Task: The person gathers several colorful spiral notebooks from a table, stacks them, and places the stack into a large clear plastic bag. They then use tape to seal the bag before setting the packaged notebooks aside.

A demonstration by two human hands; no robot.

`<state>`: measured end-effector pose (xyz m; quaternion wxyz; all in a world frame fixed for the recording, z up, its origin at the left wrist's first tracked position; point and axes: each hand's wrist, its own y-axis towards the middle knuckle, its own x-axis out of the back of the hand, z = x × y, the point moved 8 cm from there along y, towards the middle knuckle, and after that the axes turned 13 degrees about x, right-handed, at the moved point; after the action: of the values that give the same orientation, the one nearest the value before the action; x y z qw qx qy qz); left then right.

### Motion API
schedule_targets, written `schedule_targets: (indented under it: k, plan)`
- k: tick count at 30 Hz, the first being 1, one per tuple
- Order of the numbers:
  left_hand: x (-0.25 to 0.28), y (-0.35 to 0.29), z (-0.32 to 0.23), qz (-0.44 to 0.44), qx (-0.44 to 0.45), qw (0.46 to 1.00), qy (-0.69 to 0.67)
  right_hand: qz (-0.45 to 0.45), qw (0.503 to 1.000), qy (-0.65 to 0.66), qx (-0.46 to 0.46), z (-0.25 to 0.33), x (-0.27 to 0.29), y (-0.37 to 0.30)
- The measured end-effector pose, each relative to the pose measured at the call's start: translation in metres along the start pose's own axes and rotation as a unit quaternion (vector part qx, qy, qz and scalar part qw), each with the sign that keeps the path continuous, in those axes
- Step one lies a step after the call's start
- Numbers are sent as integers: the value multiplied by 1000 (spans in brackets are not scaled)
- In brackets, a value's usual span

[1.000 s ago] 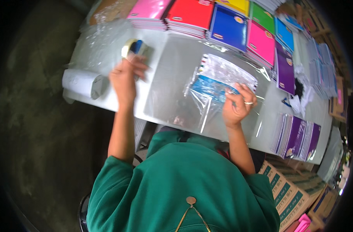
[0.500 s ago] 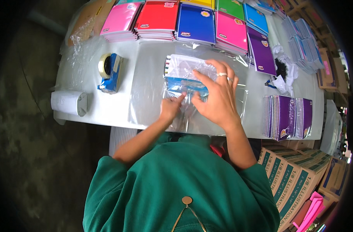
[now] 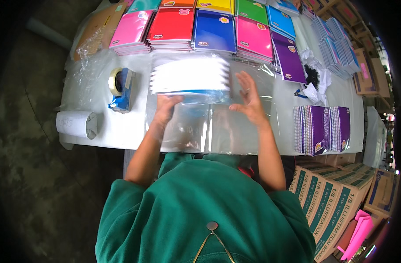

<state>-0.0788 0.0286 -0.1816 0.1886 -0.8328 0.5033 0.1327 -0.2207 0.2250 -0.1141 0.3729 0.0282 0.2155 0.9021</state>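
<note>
A stack of spiral notebooks (image 3: 189, 74), white page edges towards me and a blue cover along the near side, stands in front of me, blurred by motion. My left hand (image 3: 166, 108) grips its near left corner, with the thumb on the blue side and the other fingers mostly hidden. Just off the stack's right end, my right hand (image 3: 251, 101) is open, thumb and fingers spread and nothing in them. A clear plastic sheet (image 3: 187, 131) lies under and in front of the stack, reaching the table's near edge.
Left of the sheet stand a blue tape dispenser (image 3: 123, 92) and a white wrapped block (image 3: 76, 124). Coloured notebook piles (image 3: 172, 26) line the back. Wrapped purple notebooks (image 3: 321, 130) lie at the right, near crumpled paper (image 3: 316, 94). Cartons (image 3: 332, 201) stand below the table.
The stack has been turned so that its white page edges face me and its spiral ends show. My left hand has moved left to its corner; my right hand has come off it and opened.
</note>
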Motion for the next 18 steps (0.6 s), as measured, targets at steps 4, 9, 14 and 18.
schedule_targets:
  k: [4, 9, 14, 18]
  plan:
    - [-42, -10, -92, -38, -219, 951, 213, 44, 983, -90, 157, 36, -45, 28]
    - [-73, -23, -172, -138, -400, 794, 437, 115, 943, -94, 297, 89, -70, 73]
    - [-37, -42, -240, -289, -414, 835, 218, -74, 953, -49, 288, 104, -22, 75]
    - [-13, -33, -178, -75, -281, 903, 316, -11, 985, -107, 136, 19, -7, 19]
